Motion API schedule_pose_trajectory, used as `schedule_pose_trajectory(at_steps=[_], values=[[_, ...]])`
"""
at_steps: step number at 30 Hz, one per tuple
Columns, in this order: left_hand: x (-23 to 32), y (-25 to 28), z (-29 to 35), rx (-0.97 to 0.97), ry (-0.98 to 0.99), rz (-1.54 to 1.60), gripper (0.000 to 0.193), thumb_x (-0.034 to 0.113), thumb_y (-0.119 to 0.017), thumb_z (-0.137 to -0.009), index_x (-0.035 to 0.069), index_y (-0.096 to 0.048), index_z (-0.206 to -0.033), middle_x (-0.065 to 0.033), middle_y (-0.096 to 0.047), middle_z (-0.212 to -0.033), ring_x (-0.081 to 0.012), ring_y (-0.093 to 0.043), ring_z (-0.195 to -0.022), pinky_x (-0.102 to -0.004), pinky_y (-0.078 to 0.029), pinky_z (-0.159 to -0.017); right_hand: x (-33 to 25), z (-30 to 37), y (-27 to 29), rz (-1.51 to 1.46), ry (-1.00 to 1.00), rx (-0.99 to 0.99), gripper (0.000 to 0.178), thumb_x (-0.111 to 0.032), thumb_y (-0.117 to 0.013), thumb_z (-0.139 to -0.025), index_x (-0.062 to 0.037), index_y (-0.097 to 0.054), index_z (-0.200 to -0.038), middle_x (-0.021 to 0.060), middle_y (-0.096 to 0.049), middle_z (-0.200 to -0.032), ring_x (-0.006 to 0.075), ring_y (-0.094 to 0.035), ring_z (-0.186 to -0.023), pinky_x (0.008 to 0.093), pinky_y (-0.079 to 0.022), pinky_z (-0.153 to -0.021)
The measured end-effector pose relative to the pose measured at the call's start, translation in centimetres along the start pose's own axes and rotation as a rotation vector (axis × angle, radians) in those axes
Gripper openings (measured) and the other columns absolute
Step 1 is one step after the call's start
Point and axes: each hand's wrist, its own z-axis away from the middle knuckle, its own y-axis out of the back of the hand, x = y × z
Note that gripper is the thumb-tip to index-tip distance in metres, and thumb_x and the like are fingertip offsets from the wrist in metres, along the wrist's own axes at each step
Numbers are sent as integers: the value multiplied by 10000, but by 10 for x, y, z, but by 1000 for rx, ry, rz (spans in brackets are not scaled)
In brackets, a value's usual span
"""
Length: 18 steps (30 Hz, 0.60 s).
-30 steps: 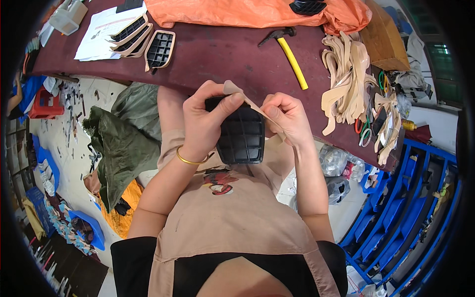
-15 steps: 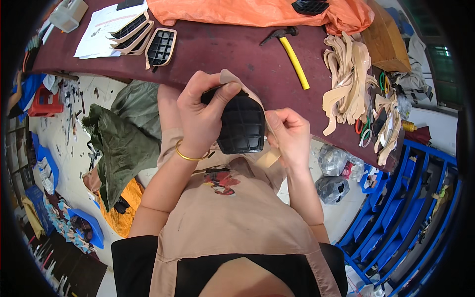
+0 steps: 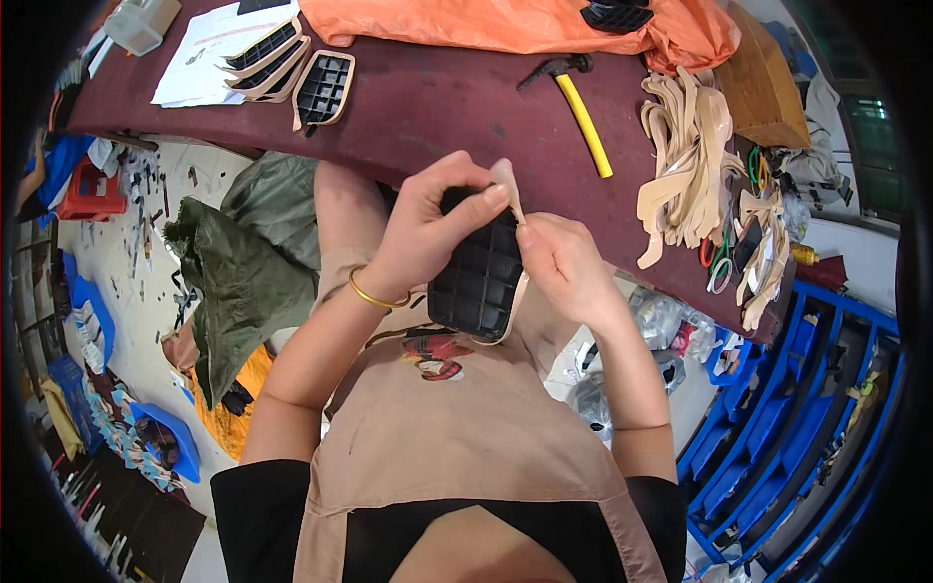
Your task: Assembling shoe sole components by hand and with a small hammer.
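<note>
Left grip [image 3: 433,222] closed in a thumb-and-finger pinch by the loose end of a beige strip [image 3: 506,182]; right grip [image 3: 569,267] pinched on the same strip just below, no gap that we can see. Largest first, we note the maroon table [image 3: 437,117], an orange sheet [image 3: 486,24] along its far side, then a bundle of beige strips [image 3: 680,165] at right. The black gridded piece [image 3: 471,282] sits between both hands, over the lap, the strip edging its right side. Smaller: a yellow-handled hammer [image 3: 585,121] on the table.
</note>
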Motion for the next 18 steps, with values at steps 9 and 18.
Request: schedule_pose_trajectory(at_steps=[9, 18], values=[[-6, 0, -4, -122, 123, 160, 141, 118, -592, -853, -19, -606, -826, 7, -476, -751, -61, -452, -715, -217, -360, -647, 24, -11, -2, -522, -196, -216, 395, -326, -410, -969, -1, -534, -781, 49, -528, -649, 180, -499, -545, 329, -405, -519], [-47, 6, -16, 427, -275, 14, 257, 194, -549, -925, 20, -528, -1113, -44, -538, -1039, -105, -501, -953, -244, -386, -868, 46, -34, -7, -340, -240, 295, 282, -161, -743, -729, 10, -603, -906, 64, -599, -763, 119, -555, -689, 299, -453, -630]])
